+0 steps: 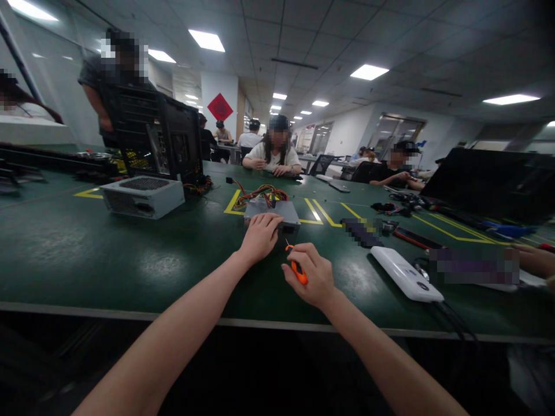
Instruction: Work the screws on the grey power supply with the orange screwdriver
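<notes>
A grey metal computer power supply (284,211) sits on the green table in front of me, its bundle of coloured cables (264,196) heaped behind it. My left hand (260,234) is closed over the unit's near left part, fingers across its top; the thumb is hidden. Between the thumb and fingers of my right hand (311,271) is a screwdriver (299,273) with an orange and black handle. Its thin shaft points up toward the unit's near face, and the tip appears slightly apart from it.
To the left stand a second power supply (145,197) and an open black computer case (158,127). On the right lie a white power bank (405,274) with cables, a phone-like dark object (359,232) and a monitor (489,182). Other people sit around; one hand (533,260) reaches in at right.
</notes>
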Demonstrator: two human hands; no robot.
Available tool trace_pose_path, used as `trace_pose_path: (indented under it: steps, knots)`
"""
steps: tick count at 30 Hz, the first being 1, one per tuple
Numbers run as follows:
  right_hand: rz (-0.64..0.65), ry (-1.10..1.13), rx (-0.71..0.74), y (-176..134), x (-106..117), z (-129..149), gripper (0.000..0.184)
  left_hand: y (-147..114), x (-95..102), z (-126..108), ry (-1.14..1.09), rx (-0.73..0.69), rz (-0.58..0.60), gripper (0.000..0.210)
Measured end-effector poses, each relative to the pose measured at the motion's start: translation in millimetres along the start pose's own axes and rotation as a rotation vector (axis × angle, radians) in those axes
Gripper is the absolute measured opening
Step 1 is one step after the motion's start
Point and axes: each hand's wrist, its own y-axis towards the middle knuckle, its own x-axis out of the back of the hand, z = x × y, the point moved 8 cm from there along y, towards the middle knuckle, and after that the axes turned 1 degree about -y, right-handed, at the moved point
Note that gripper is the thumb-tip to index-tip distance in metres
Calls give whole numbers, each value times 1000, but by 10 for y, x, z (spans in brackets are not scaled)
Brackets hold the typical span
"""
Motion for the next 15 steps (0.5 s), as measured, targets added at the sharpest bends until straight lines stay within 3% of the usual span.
trace_pose_path:
  steps: [3,10,13,15]
  knots:
    - [-52,63,-65,-10,34,-54,10,-3,-4,-3,1,-10,-2,34]
    - [-34,-121,75,-10,58,81,15,-2,-1,1,-8,0,4,36]
    - [-31,-85,37,0,53,44,6,-2,-1,1,-7,2,4,35]
    - [-50,-13,-13,0,60,-5,11,-2,-4,2,-8,-1,2,35]
